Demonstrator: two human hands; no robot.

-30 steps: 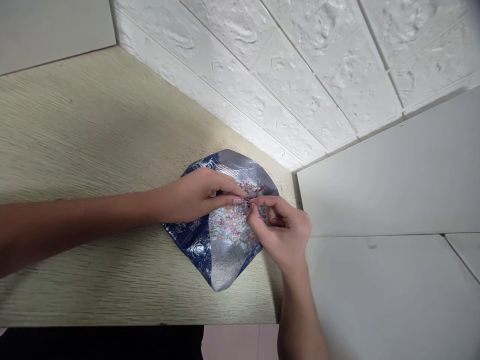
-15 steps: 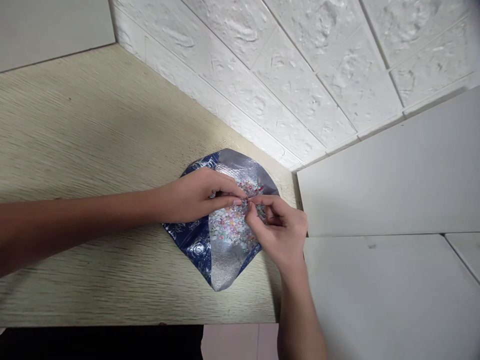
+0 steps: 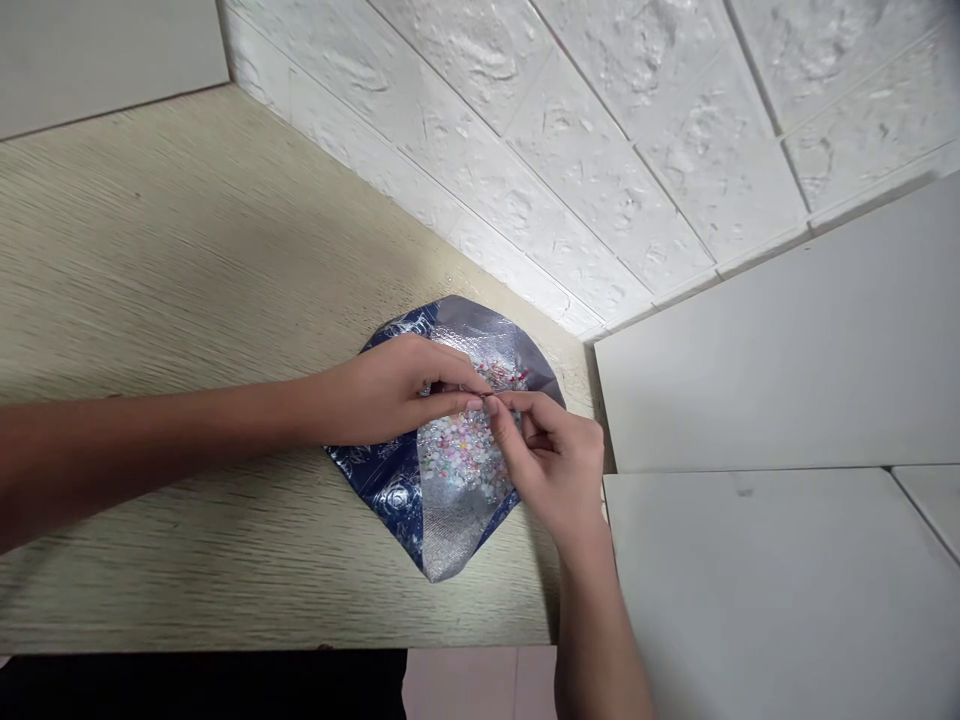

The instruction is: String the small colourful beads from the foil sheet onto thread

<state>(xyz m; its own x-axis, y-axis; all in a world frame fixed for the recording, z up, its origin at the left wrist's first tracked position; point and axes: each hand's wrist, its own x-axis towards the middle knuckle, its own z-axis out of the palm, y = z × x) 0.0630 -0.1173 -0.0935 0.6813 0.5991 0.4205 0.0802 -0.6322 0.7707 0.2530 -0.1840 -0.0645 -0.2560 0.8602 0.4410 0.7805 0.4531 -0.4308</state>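
Single blue-and-silver foil pouch (image 3: 450,530) under the two hands, left hand (image 3: 382,392) and right hand (image 3: 551,465), on the counter (image 3: 165,250).
Both hands nearly closed, fingertips (image 3: 474,404) meeting above countless tiny beads (image 3: 461,450); anything pinched is too small to tell.

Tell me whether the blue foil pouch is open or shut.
Open: the pouch lies spread, silver lining showing, pastel beads exposed.

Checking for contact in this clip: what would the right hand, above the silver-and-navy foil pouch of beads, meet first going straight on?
The left hand, its pink-nailed fingertips just ahead of the right hand. Depth is unclear from this view.
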